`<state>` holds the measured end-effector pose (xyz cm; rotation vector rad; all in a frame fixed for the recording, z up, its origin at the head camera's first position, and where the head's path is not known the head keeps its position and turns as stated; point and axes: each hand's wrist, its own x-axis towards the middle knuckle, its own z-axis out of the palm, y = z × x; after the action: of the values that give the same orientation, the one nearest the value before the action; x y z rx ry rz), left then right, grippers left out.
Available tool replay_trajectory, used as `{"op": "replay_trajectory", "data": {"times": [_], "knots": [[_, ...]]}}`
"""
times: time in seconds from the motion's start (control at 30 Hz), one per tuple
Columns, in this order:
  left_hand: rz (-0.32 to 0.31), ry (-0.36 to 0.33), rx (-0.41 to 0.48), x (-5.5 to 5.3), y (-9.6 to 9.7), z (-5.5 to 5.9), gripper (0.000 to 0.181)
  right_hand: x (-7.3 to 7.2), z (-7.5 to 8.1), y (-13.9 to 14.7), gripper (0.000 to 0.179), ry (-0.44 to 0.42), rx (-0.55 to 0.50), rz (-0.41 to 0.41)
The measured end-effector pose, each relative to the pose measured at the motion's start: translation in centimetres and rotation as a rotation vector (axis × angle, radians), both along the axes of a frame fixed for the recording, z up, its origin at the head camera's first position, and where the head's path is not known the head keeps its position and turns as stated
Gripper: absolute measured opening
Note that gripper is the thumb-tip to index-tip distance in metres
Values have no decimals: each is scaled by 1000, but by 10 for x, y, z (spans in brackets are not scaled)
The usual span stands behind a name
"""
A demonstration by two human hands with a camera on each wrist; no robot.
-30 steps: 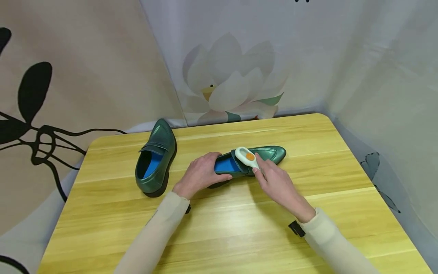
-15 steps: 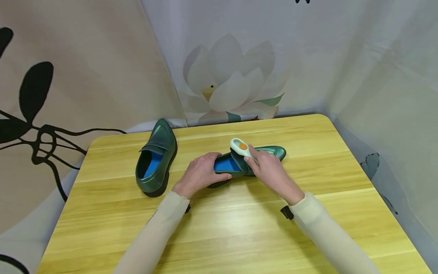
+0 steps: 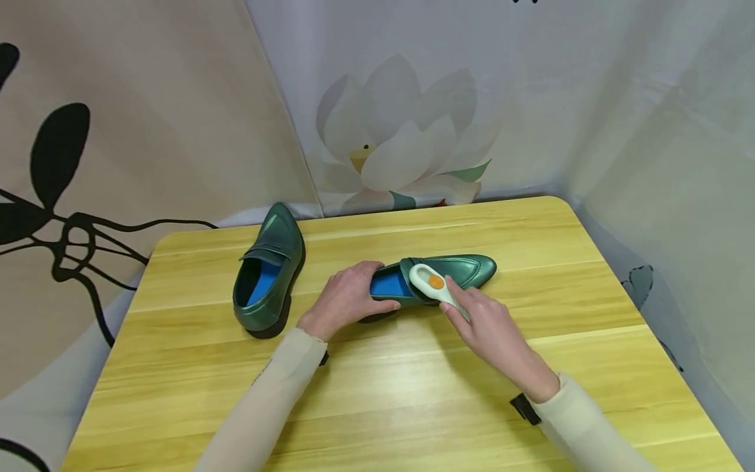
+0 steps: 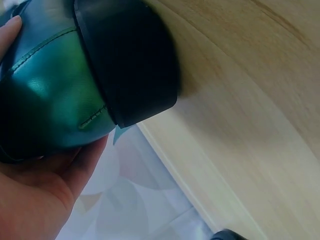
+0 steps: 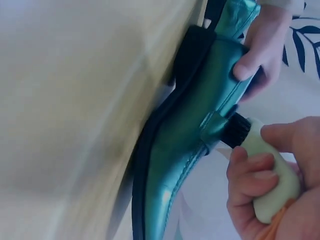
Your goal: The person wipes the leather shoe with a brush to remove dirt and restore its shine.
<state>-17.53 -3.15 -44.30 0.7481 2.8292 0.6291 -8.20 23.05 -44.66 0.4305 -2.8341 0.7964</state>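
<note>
A green loafer with a blue insole lies on the table, its toe to the right. My left hand grips it round the heel, thumb on the near side; the left wrist view shows the palm behind the heel counter. My right hand holds a white-handled shoe brush with an orange button. In the right wrist view, its black bristles meet the loafer at the strap over the vamp. The curled fingers wrap the brush's handle.
A second green loafer stands to the left, toe pointing at the back edge. Beneath everything is a wooden table with rounded back corners. Printed curtains hang close behind and on both sides.
The right hand with the brush went away and left over the loafer, then came back toward the near side and right. The left hand and both loafers stay nearly in place.
</note>
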Motion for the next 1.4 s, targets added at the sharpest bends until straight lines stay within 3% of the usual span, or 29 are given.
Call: {"op": "replay_trajectory", "data": {"times": [0.17, 0.27, 0.37, 0.57, 0.67, 0.8, 1.03, 1.13, 1.23, 1.4], "knots": [[-7, 14, 7, 0, 0, -2, 86, -42, 0, -13, 53, -17, -16, -15], [6, 3, 12, 0, 0, -3, 87, -55, 2, -18, 54, -51, -19, -28], [24, -15, 9, 0, -1, -2, 87, -49, 1, -15, 54, -88, -37, -36], [21, -21, -14, 0, 1, 2, 87, 1, -3, 8, 52, -64, -72, -49], [24, -16, -20, 0, 1, 3, 88, 13, -6, 12, 51, -40, -82, -41], [12, -13, -18, 1, 0, 2, 87, 4, -10, 9, 51, -13, -75, -39], [9, -5, 2, 1, -1, -3, 87, -51, -8, -6, 52, -84, -106, -60], [17, -13, 7, 1, -1, -4, 87, -61, -5, -9, 53, -135, -109, -71], [21, -22, 8, 0, -2, -4, 88, -54, -5, -4, 55, -165, -128, -76], [19, -18, 5, 0, -1, -4, 88, -17, -10, 16, 56, -172, -148, -63]]}}
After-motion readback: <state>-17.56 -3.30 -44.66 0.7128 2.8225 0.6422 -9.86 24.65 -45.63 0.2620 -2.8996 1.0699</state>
